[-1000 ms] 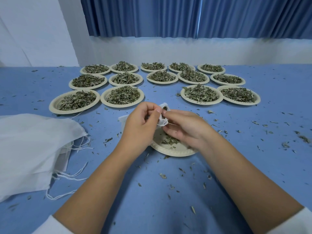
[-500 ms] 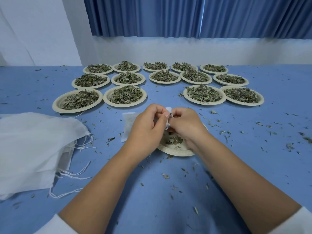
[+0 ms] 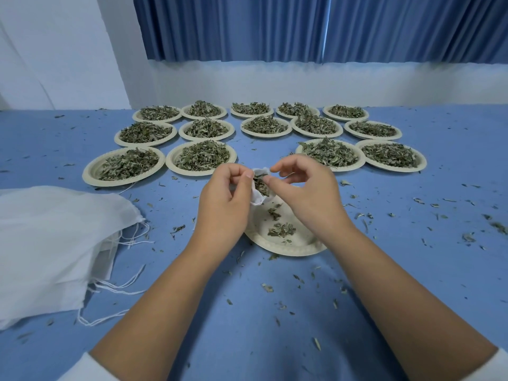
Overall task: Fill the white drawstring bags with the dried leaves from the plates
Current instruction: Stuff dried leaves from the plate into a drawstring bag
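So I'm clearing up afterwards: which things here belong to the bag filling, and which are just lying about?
In the job: small white bag, left hand gripping it, right hand at its mouth; nearly emptied plate beneath; full plates of leaves; stack of white bags.
Lying about: leaf crumbs across the blue table; curtain.

White bag (image 3: 255, 198) (leaves (image 3: 260, 185) inside) above plate (image 3: 291, 246)

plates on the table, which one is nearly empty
The lone plate nearest the person, under the bag being filled: only a few leaf scraps lie on it, while the other plates behind are all heaped.
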Available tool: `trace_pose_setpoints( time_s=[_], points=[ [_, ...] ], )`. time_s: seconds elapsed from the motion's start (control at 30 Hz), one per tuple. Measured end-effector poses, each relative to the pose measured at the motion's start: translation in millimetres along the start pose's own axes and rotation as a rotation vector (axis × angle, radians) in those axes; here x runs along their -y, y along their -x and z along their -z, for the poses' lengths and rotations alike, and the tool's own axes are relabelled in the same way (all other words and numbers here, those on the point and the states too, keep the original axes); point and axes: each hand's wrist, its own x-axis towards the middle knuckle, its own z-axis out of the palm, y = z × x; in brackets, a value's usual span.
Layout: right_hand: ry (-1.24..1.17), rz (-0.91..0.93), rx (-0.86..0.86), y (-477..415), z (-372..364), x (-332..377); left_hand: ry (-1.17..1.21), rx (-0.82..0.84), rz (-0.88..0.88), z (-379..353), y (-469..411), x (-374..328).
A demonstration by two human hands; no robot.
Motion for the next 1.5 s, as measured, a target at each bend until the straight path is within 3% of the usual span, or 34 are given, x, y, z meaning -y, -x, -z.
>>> trace_pose_setpoints(
  time_s=[0.23,0.47,0.6,0.67,0.83,1.0,1.27,1.5],
  points=[
    [0.212,0.094,-0.001,1.1,-4.2,-5.8,0.016,0.012,-0.006,0.7,-0.5,-0.1],
    [0.217,0.107,0.24,0.8,-4.2,-5.3,-0.02,0.043,-0.014,0.0,-0.6,0.0],
    [0.115,0.086,0.165,-6.0,11.1,-1.1,0.012,-0.002,-0.008,2.0,-0.5,-0.6],
    [0.192,0.053,0.182,-10.4,22.1,-3.6,0.007,-0.011,-0.006,2.5,-0.8,-0.8],
    [0.692,-0.023,0.52,-11.8,26.7,-15.6,0.002,-0.004,-0.002,2.6,-1.2,-0.4],
    [0.807,0.033,0.699,-10.0,10.8,-14.6,0.014,0.004,0.01,3.3,-0.4,-1.9],
    [0.666,0.034,0.777,-4.4,26.5,-9.5,0.013,0.008,0.007,2.9,-1.4,-0.1],
    [0.584,0.001,0.665,-1.4,18.4,-11.0,0.016,0.004,0.009,3.5,-1.5,-0.5]
  ],
)
